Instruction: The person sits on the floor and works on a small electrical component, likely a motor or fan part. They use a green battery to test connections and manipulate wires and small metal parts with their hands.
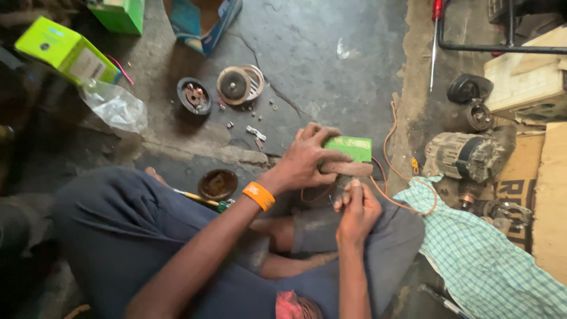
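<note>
Green box [349,147] under left hand [307,159] fingers (right hand [356,210] just below)

Single head cam, steep look-down, close over lap and hands, concrete floor [307,53] beyond.

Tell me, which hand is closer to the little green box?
The left hand. It rests right on the green box, gripping it from above. The right hand sits just below it, pinching a dark part under the box, with no clear contact.
</note>
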